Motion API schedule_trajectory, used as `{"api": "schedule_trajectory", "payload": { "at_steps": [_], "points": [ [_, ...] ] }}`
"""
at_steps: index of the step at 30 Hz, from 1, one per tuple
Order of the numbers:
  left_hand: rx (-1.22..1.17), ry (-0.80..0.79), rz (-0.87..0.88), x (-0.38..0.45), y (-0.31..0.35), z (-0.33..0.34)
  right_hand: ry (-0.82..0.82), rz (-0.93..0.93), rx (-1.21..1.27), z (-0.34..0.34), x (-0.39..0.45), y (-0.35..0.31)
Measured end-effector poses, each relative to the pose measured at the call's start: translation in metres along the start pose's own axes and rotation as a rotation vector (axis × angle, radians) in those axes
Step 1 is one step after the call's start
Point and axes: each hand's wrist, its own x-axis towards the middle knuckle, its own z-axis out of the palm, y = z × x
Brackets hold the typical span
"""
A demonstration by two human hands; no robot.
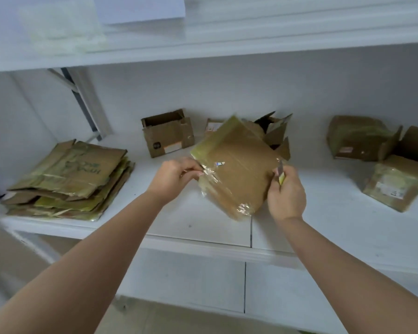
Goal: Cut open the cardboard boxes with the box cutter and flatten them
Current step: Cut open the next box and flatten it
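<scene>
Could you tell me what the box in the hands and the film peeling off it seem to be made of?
The box looks like brown matte cardboard, creased at its edges. The film the left hand pinches seems to be clear glossy plastic tape: it crinkles and catches light.

Left hand (176,173) pinches loose tape (209,173) on a tilted box (237,169); right hand (286,191) grips the cutter (281,174) at its other edge, above a white shelf (198,227).

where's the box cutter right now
In the head view, right of centre: the box cutter is gripped in the right hand, blade up against the right edge of the taped cardboard box held over the shelf.
</scene>
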Motion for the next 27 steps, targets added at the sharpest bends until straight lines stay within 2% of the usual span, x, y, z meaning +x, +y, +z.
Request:
{"api": "schedule_trajectory", "payload": {
  "at_steps": [4,7,10,13,16,19,21,24,25,27],
  "points": [
    [0.103,0.057,-0.139,-0.030,-0.030,-0.018,-0.076,-0.138,-0.018,0.022,-0.011,-0.030],
    [0.199,0.107,-0.372,-0.046,-0.044,-0.029,-0.125,-0.174,-0.038,0.034,-0.018,-0.040],
    [0.303,0.013,-0.591,-0.055,-0.053,-0.036,-0.172,-0.137,-0.073,0.044,-0.022,-0.035],
    [0.423,-0.042,-0.703,-0.050,-0.055,-0.040,-0.209,-0.090,-0.100,0.048,-0.023,-0.025],
    [0.388,0.093,-0.628,-0.038,-0.050,-0.036,-0.245,-0.035,-0.082,0.050,-0.021,-0.017],
    [0.298,0.171,-0.393,-0.020,-0.029,-0.026,-0.275,0.004,-0.016,0.051,-0.018,-0.010],
    [0.222,0.023,-0.245,-0.007,-0.011,-0.017,-0.299,0.016,0.053,0.053,-0.016,-0.006],
    [0.279,-0.399,-0.198,0.001,-0.002,0.005,-0.333,0.009,0.076,0.057,-0.014,0.003],
    [0.330,-0.476,-0.218,0.003,-0.005,0.012,-0.345,0.023,0.086,0.059,-0.015,0.006],
    [0.357,-0.498,-0.251,0.007,-0.010,0.018,-0.372,0.075,0.132,0.064,-0.014,0.011]
  ]
}}
